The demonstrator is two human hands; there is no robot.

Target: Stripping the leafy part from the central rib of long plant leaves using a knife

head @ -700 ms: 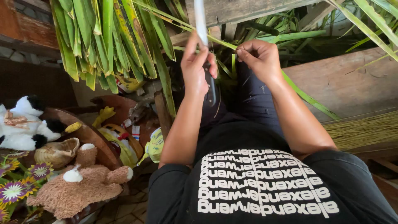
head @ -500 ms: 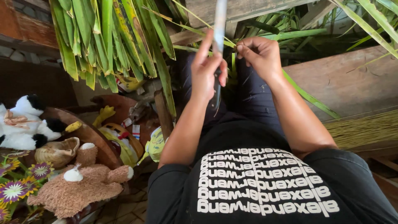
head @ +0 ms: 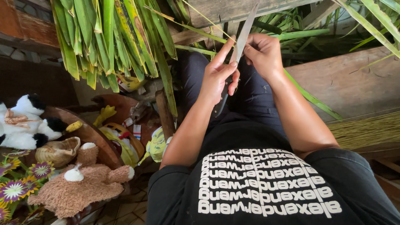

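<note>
My left hand [head: 219, 74] grips a knife by its dark handle; the long grey blade [head: 245, 31] points up and away, tilted to the right. My right hand [head: 263, 53] is pinched on a thin green palm leaf strip [head: 310, 98] right beside the blade. The strip runs down to the right over a wooden bench [head: 350, 83]. Both hands are above my lap, over dark trousers.
A bundle of green palm leaves [head: 108, 41] hangs at the upper left. Soft toys [head: 79, 183] and a basket [head: 58, 152] lie at the lower left. A heap of thin pale leaf ribs [head: 366, 129] rests on the bench at right. Wooden planks [head: 225, 10] stand ahead.
My left hand has moved right and down with the knife, and the blade has tilted from upright toward the right hand. The right hand has stayed nearly in place.
</note>
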